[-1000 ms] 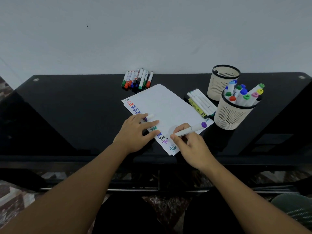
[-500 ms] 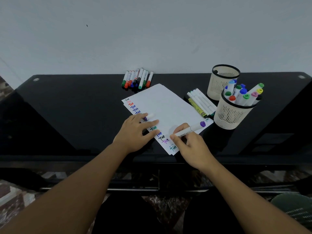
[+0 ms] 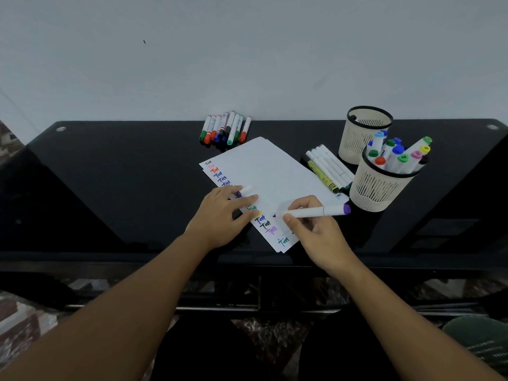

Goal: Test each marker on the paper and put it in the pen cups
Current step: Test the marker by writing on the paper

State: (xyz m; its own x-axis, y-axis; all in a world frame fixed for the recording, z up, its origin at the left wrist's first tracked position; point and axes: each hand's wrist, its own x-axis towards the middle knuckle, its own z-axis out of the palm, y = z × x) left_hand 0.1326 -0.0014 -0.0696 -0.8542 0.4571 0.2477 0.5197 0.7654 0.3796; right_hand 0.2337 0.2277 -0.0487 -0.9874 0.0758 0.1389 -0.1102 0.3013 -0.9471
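Head view, white marker point(image 3: 313, 212), purple end, dark tip

Black glossy table point(image 3: 115, 171) is sitting against a plain pale wall point(image 3: 247, 56), with round metal fittings point(image 3: 61, 128) showing near its two far corners. Small dark speck point(image 3: 144, 42) is showing on the wall, upper left. Patterned floor point(image 3: 19, 323) is peeking out below the table edge, and a green striped object point(image 3: 478, 342) is lying at bottom right.
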